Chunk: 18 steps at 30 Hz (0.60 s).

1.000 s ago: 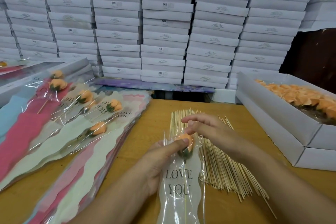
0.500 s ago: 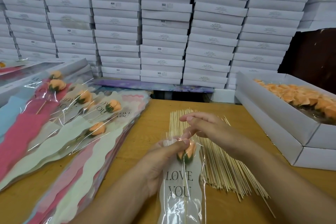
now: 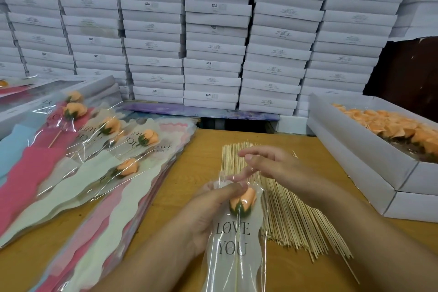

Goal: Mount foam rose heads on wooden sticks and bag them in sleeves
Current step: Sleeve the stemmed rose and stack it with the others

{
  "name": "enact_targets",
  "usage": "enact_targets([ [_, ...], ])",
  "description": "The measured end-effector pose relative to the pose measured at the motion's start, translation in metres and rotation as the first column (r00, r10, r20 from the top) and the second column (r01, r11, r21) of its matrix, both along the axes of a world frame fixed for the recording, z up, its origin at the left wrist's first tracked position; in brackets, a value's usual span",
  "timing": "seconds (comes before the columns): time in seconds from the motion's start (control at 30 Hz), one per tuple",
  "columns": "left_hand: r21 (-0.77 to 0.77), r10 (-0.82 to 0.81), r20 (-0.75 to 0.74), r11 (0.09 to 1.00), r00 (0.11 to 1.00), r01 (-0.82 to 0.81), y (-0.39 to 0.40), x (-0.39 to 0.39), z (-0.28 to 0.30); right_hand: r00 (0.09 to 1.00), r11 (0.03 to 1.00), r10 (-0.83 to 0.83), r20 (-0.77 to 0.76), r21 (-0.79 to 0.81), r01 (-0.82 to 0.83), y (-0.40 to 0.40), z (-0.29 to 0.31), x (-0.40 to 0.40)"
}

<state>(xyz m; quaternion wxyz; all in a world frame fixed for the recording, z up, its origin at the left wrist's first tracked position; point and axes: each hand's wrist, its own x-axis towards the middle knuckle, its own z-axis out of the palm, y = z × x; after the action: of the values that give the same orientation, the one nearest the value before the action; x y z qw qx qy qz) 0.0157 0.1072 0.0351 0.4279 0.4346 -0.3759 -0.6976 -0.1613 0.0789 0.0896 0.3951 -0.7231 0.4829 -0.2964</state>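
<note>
Orange foam shows lower in the sleeve (image 3: 233, 244) than a moment ago: the rose head (image 3: 244, 200) now sits under our left thumb rather than at the sleeve's mouth, and our right hand (image 3: 272, 166) has lifted off it. Our left hand (image 3: 208, 216) grips the sleeve, thumb pressed over the clear film just beside the bloom, the other fingers curled behind. Our right fingers (image 3: 254, 157) are loosely spread, one fingertip near the film's upper edge; we cannot tell whether it touches. The rose points away from us, its green base toward us, and its stick (image 3: 237, 275) runs down inside the sleeve, long axis nearly straight toward us. Beyond and right of our fingers lies the pile of wooden sticks (image 3: 291, 216) on the table (image 3: 184, 187). Left of them are bagged roses (image 3: 111, 149); far right, a box (image 3: 369, 163) of rose heads.
</note>
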Motion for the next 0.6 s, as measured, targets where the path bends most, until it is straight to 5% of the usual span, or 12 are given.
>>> enact_targets([
  [0.1,0.019,0.039,-0.053,0.999,0.998,-0.038,-0.002,0.001,0.002,0.967,0.976,-0.213,0.138,-0.015,0.217,0.000,-0.010,-0.003],
  [0.23,0.035,0.085,-0.084,0.996,0.993,-0.082,-0.004,0.000,0.004,0.855,0.922,-0.308,0.416,0.353,0.160,0.016,-0.028,-0.002],
  [0.6,0.030,0.155,-0.138,0.988,0.978,-0.153,-0.007,0.004,0.009,0.921,0.872,-0.150,0.358,0.488,-0.048,0.059,-0.054,0.024],
])
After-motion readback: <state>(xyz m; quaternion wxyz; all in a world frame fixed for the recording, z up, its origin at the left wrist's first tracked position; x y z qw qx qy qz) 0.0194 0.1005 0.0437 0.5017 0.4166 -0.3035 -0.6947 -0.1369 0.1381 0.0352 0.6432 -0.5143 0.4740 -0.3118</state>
